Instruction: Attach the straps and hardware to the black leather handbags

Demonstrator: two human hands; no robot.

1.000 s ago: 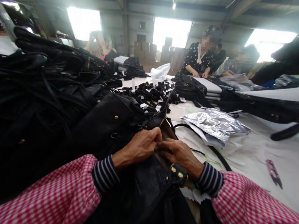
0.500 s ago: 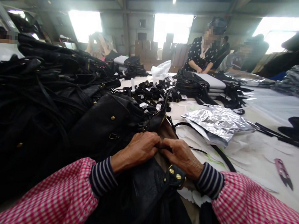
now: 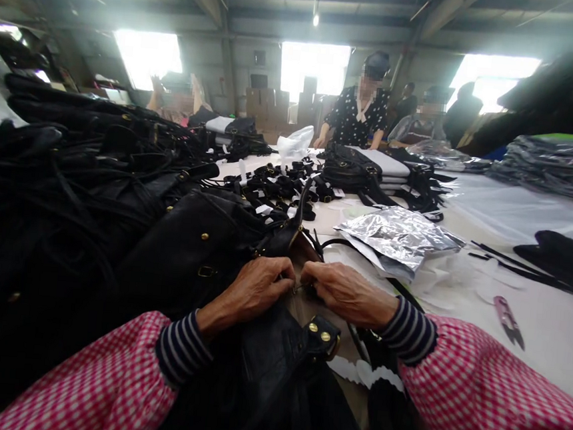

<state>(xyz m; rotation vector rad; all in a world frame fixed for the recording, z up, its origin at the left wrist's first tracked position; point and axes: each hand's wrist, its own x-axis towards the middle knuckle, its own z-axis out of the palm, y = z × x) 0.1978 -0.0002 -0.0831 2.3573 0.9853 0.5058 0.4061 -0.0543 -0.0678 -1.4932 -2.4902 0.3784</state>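
A black leather bag [image 3: 269,354] lies in front of me with its mouth open, showing a brown lining [image 3: 308,308]. My left hand [image 3: 254,292] is closed in a pinch at the left side of the mouth. Opposite it, my right hand [image 3: 352,294] has its fingers curled closed at the right side. Between the fingertips is a small metallic bit, too small to name surely. Near the wrists sits a strap tab [image 3: 321,335] with two gold studs. A zipper edge [image 3: 297,233] rises beyond the hands.
Black bags are heaped [image 3: 69,176] at left. Small black straps with white wrapping [image 3: 284,181] lie ahead. Silver foil packaging [image 3: 400,235] and pink thread snips [image 3: 508,321] are at right. Stacked bags [image 3: 355,167] stand before a person in a dotted top [image 3: 358,117].
My hands have drawn slightly apart, baring more lining and the small metallic bit between them. The whole view has shifted, so the scene sits lower and further left.
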